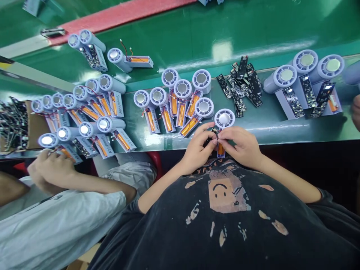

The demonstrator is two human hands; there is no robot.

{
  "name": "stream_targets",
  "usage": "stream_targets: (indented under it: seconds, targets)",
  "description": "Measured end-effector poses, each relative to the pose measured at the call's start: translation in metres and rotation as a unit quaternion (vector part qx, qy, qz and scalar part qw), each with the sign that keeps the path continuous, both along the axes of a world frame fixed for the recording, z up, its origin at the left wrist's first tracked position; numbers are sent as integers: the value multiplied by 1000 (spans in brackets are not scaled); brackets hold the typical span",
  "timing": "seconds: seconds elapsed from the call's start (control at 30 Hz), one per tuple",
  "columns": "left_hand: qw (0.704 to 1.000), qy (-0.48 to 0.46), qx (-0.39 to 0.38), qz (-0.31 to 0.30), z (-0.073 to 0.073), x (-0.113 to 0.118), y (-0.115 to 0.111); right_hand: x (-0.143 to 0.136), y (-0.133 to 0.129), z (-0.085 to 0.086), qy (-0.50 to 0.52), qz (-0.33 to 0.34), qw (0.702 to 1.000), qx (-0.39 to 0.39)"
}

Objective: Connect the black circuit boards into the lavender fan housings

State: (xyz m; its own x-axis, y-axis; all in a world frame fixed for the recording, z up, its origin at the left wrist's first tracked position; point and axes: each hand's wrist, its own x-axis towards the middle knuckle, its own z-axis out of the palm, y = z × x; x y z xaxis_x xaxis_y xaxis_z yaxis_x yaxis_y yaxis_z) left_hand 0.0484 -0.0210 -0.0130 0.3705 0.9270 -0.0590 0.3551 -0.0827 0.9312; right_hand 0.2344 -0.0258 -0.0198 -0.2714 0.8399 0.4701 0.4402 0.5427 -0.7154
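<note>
At the table's front edge stands a lilac handheld fan [224, 118], its round head up and its handle open toward me, with an orange battery [221, 149] inside. My left hand [200, 147] is closed on a small black circuit board [207, 141] beside the handle. My right hand [241, 145] is pinched, fingertips meeting the left ones just below the fan head. What lies between the right fingertips is too small and covered to make out. Several similar open fans [182, 90] with orange batteries stand just left of my hands.
A pile of black circuit boards [243, 84] lies behind my right hand. Several fans with boards [306, 62] stand further right. At left, a co-worker's hands [53, 168] work beside more fans [104, 123] and a cardboard box [35, 122] of boards. A red strip [126, 15] crosses behind.
</note>
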Motion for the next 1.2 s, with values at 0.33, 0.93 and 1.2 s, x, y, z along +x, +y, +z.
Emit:
stream_targets:
  seconds: [0.33, 0.93, 1.2]
  targets:
    - [994, -66, -92, 7, -6, 0, -2, 2, 2, -9, -119, -44, 990, 64]
    - [998, -44, -37, 5, -11, 2, -4, -5, 9, 1, -183, -139, 972, 42]
    - [998, -67, 16, -14, -18, 1, -10, -4, 10, -10, -127, -101, 985, 60]
